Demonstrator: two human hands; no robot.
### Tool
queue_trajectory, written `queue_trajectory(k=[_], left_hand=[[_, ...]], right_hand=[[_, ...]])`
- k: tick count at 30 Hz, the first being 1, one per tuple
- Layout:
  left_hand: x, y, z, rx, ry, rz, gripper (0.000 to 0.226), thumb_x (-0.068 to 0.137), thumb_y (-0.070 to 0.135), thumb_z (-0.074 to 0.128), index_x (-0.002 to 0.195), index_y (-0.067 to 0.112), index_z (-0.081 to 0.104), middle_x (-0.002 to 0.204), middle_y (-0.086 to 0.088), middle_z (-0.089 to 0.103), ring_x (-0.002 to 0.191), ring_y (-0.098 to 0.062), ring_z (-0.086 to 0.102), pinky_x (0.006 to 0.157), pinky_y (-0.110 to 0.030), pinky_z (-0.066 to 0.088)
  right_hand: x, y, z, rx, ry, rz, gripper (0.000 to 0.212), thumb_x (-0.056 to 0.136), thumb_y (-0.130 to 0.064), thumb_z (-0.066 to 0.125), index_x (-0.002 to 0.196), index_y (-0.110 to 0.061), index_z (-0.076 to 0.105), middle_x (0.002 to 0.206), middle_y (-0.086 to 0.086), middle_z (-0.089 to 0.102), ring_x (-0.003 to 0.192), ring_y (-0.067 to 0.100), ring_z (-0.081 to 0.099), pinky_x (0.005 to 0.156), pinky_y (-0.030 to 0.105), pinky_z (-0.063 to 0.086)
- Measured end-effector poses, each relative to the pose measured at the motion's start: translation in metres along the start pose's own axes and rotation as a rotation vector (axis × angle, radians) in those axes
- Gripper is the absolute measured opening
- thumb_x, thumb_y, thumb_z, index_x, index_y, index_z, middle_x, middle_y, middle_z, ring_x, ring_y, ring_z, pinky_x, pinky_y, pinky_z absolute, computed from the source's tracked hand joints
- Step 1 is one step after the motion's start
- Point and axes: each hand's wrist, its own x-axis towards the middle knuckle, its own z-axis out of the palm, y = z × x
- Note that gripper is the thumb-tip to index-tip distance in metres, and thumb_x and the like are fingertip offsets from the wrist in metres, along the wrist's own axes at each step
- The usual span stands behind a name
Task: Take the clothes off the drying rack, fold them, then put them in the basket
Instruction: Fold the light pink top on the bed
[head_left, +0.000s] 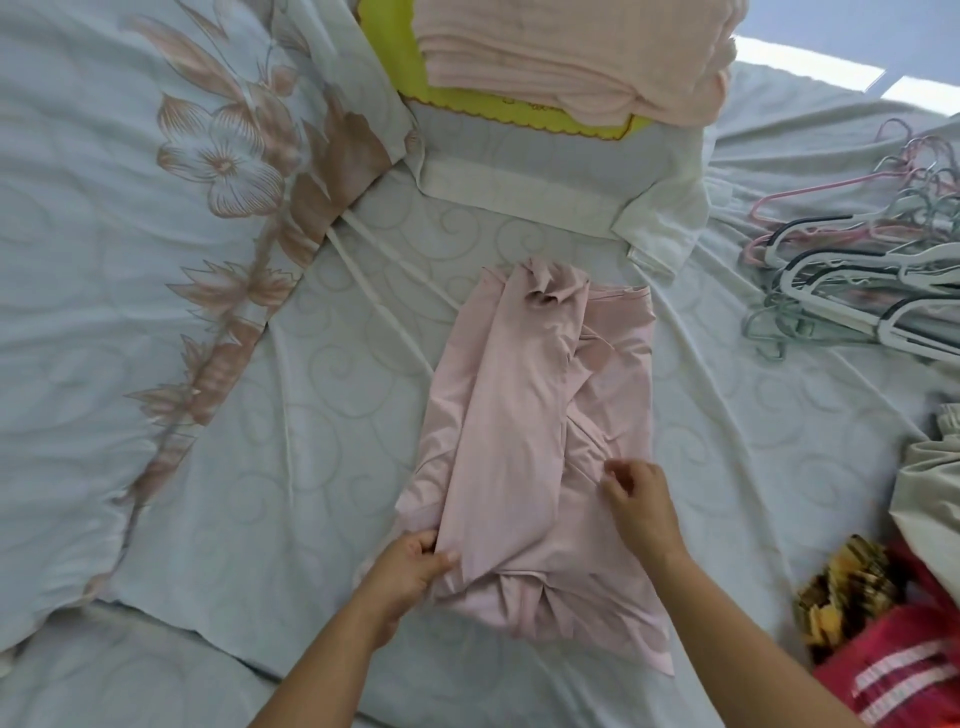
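Looks down at the pink top (524, 415) spread on the bed (260, 415), right in front of both hands. Finds the long way of the top running from the near end, by the hands, up and away toward the pillow (519, 171). Grips the near left edge of the cloth with the left hand (415, 564), thumb on top. Rests the right hand (641, 501) on the right side, a little farther up, fingers bent over a crease; cannot tell if pinching or just touching. Has the left hand closer to the bottom end. Probably needs to lift that near end and carry it up along the long way to fold in half. Sees no basket here, only hangers (857, 270) well off to the right.
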Motion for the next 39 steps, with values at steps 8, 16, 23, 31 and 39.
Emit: queue_trajectory(k=[8,16,23,31,39], left_hand=[[-0.007,0.025,0.018,0.826,0.514,0.307,0.02,0.086,0.03,0.063,0.078,0.014,0.053,0.082,-0.006,0.062,0.083,-0.026,0.058,0.065,-0.031,0.035],[-0.002,0.064,0.052,1.271,0.673,0.374,0.051,0.083,0.048,0.061,0.114,0.011,0.045,0.111,-0.008,0.053,0.104,-0.027,0.055,0.082,-0.035,0.041],[0.02,0.026,0.032,0.836,0.114,0.318,0.057,0.09,0.025,0.058,0.141,0.021,0.033,0.14,-0.005,0.041,0.127,-0.017,0.041,0.101,-0.018,0.028],[0.024,0.039,0.029,0.618,0.069,0.211,0.037,0.091,0.023,0.057,0.127,0.019,0.047,0.101,-0.007,0.062,0.084,-0.016,0.061,0.069,-0.019,0.043],[0.025,0.063,0.04,0.257,0.227,0.175,0.011,0.095,0.01,0.05,0.084,0.012,0.054,0.069,-0.007,0.06,0.045,-0.006,0.053,0.047,-0.015,0.041]], right_hand=[[0.006,-0.031,0.002,-0.104,-0.021,-0.225,0.036,0.089,-0.003,0.053,0.125,-0.009,0.055,0.14,0.012,0.035,0.126,0.027,0.04,0.105,0.035,0.037],[0.077,-0.11,-0.003,-0.594,-0.009,-0.497,0.05,0.088,0.001,0.041,0.134,-0.018,0.049,0.159,0.001,0.003,0.139,0.027,0.021,0.103,0.035,0.034],[0.12,-0.139,0.004,-0.723,-0.083,-0.458,0.051,0.089,0.002,0.032,0.139,-0.008,0.038,0.158,-0.002,0.009,0.138,0.028,0.024,0.107,0.036,0.027],[0.055,-0.104,-0.038,-0.305,0.142,-1.032,0.031,0.085,-0.014,0.048,0.11,-0.002,0.062,0.118,0.012,0.06,0.11,0.024,0.052,0.091,0.03,0.042],[0.013,-0.038,-0.015,-0.313,-0.03,-0.736,0.021,0.082,-0.023,0.049,0.1,-0.018,0.059,0.108,-0.003,0.062,0.066,0.018,0.063,0.053,0.027,0.049]])
